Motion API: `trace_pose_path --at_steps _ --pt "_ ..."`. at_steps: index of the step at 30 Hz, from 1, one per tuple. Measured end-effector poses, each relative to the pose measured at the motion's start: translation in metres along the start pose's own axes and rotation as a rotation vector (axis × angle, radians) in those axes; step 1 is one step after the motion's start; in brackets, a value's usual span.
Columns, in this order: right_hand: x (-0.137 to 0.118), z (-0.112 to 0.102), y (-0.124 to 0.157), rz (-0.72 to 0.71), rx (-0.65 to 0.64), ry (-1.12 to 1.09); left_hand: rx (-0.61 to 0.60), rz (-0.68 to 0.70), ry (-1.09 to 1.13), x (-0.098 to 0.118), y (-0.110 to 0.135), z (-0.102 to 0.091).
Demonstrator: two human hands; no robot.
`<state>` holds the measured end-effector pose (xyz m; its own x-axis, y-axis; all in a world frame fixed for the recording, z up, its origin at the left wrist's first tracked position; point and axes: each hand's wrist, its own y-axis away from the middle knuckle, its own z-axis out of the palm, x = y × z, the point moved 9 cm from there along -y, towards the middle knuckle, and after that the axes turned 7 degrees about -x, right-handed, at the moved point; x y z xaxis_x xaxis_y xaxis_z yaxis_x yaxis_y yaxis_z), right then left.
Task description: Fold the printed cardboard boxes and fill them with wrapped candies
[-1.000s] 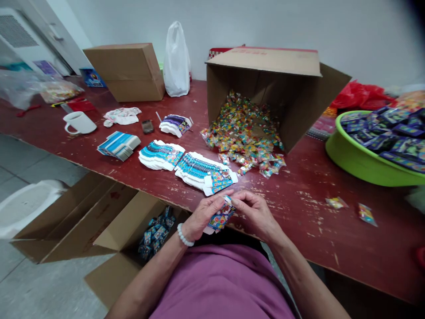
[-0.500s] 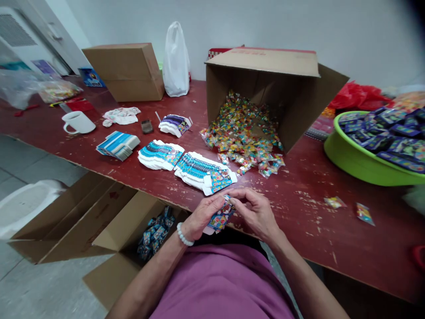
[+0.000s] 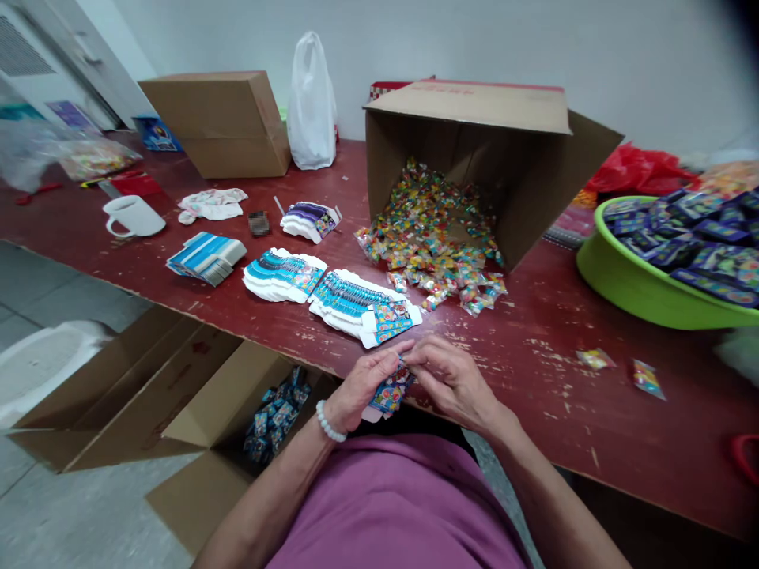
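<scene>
A small blue printed candy box (image 3: 391, 392) is between my hands, just off the table's front edge. My left hand (image 3: 366, 381) is closed round its side, a pale bead bracelet at the wrist. With thumb and fingers pinched at the box's upper end, my right hand (image 3: 449, 378) covers most of that end. Flat unfolded boxes (image 3: 349, 304) lie in a fanned row just beyond, one loose piece (image 3: 392, 318) on top. Behind my right hand, wrapped candies (image 3: 442, 229) spill out of a cardboard box (image 3: 527, 182) tipped on its side.
Below the table on the left, an open carton (image 3: 207, 399) holds blue filled boxes (image 3: 277, 415). A green basin (image 3: 640, 292) of dark packets stands right. Two candy packets (image 3: 595, 359) lie near it. A white mug (image 3: 135, 217) and a closed carton (image 3: 217, 126) are at left.
My right fingers have shifted slightly over the upper end of the box, which sits a little further left and tilted. The camera view has moved slightly.
</scene>
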<state>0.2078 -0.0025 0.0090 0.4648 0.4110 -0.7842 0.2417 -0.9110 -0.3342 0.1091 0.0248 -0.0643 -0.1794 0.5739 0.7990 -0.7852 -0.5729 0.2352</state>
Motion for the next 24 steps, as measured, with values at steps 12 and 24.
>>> trace_pose_path --at_steps 12,24 --pt "0.036 0.017 0.005 0.164 0.238 -0.106 0.141 0.086 0.013 -0.007 0.002 -0.014" --pt "0.133 -0.037 -0.031 0.308 0.003 0.674 0.141 -0.049 0.007 -0.019 0.018 -0.03"
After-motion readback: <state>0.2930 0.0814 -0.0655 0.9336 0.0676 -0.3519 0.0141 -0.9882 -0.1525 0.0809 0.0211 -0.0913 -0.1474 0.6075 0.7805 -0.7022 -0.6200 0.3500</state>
